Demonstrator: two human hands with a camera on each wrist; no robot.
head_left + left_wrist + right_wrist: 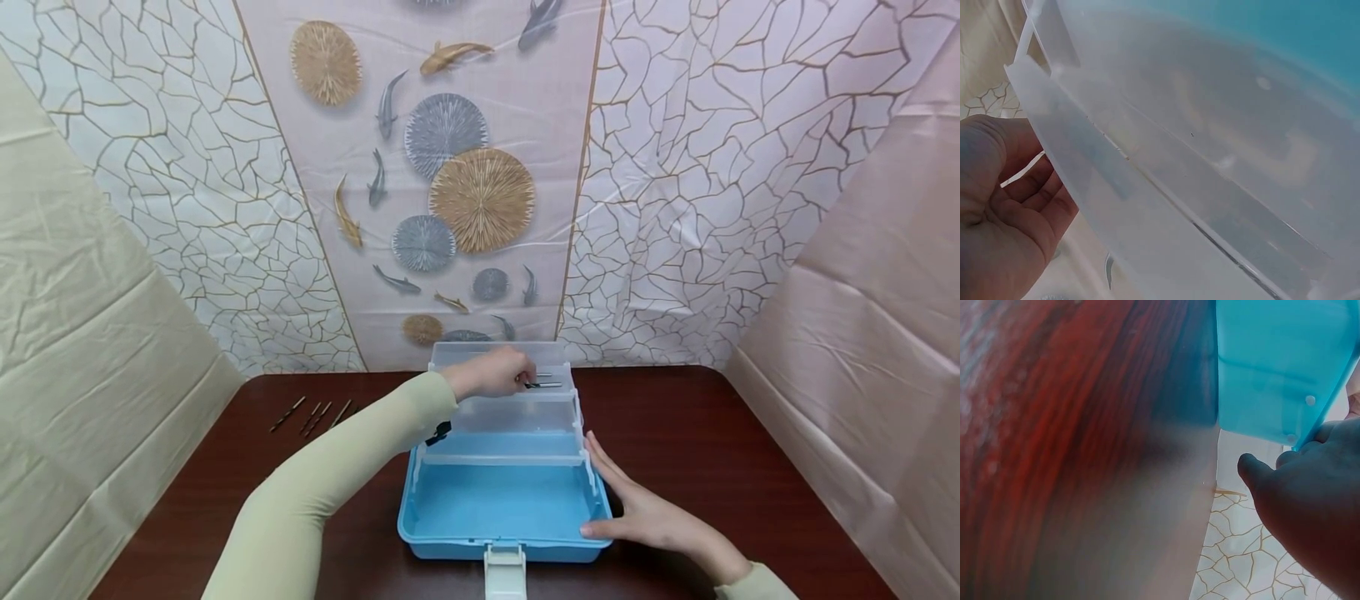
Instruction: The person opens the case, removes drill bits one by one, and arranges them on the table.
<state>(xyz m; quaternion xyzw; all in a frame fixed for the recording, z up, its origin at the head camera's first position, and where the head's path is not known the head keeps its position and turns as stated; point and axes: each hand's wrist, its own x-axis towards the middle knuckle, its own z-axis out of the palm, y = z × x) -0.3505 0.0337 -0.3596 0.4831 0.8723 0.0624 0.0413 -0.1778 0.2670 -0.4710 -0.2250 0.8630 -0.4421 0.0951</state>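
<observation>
My left hand (491, 372) reaches over the upper translucent tray (471, 354) of a blue toolbox (517, 552), its fingertips pinching the end of a slim metal drill bit (546, 385). In the left wrist view, the fingers of the left hand (1007, 219) are bent at the tray wall (1116, 231), which hides their tips. A dark, shiny bit (1235, 257) shows along the tray there. My right hand (652, 518) rests against the toolbox's right side, thumb on the front corner rim and other fingers stretched along the wall. The right wrist view shows this hand (1310, 487) at the blue wall (1279, 381).
Several drill bits (288, 413) lie on the dark red wooden table (660, 417) left of the toolbox, partly behind the left sleeve (322, 483). A white latch (505, 571) hangs at the toolbox's front. Patterned curtain (675, 208) stands behind the table, with plain cloth on both sides.
</observation>
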